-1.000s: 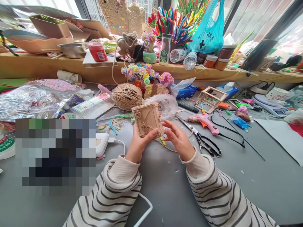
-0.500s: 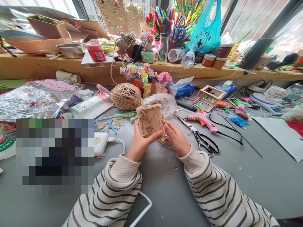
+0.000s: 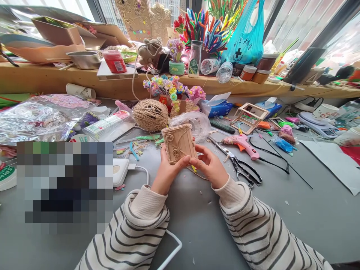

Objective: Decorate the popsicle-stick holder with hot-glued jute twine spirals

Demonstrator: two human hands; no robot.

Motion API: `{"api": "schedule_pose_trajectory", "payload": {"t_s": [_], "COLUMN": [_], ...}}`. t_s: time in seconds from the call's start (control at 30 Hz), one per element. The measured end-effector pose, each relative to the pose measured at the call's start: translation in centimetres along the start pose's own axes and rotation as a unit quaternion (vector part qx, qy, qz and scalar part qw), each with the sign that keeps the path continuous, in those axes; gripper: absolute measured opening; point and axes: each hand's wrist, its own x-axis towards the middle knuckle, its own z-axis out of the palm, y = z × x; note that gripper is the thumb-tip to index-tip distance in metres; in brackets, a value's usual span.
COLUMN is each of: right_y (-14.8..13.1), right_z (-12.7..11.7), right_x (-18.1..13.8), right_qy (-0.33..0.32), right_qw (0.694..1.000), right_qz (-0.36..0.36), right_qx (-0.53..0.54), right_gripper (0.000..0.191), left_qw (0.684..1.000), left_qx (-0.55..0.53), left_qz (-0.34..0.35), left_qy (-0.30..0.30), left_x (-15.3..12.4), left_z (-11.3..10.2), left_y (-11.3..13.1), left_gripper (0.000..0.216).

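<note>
Between my two hands is a small wooden box [image 3: 184, 140], its front of upright slats edged with twine and decorated with coiled twine rosettes on the left. My left hand [image 3: 166, 172] grips it from the lower left, thumb across the bottom edge. At the lower right corner my right hand [image 3: 209, 165] holds it too, with thumb and fingers on the edge. The back of the box is hidden. Behind it sits a ball of twine [image 3: 150, 115], and a strand of twine [image 3: 199, 174] lies on the table below my hands.
To the right lie scissors [image 3: 239, 163], a pink glue gun [image 3: 243, 145] with a black cord, and a wooden frame [image 3: 249, 118]. A white power bank [image 3: 120, 172] with a cable is on the left. Craft supplies crowd the back ledge [image 3: 118, 83].
My right hand's thumb has moved left onto the box's lower right corner, and its fingers have closed on the edge. The box has stayed nearly in place.
</note>
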Motion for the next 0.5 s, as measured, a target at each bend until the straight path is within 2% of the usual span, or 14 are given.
{"api": "schedule_pose_trajectory", "payload": {"t_s": [0.13,0.33,0.5], "right_y": [0.0,-0.1,-0.3], "right_z": [0.0,-0.1,-0.3], "right_x": [-0.1,-0.3,-0.4], "right_qy": [0.007,0.011,0.011], "right_qw": [1.000,1.000,1.000], "right_qz": [-0.001,0.006,0.005], "right_qx": [0.006,0.019,0.018], "right_gripper": [0.056,0.057,0.052], "left_qw": [1.000,0.998,0.996], "left_qx": [-0.012,-0.033,-0.057], "left_qz": [0.013,0.007,-0.029], "left_qy": [-0.017,-0.044,-0.055], "left_x": [0.1,0.6,0.3], "left_z": [0.0,-0.3,0.0], "left_y": [-0.2,-0.5,0.5], "left_gripper": [0.072,0.082,0.061]}}
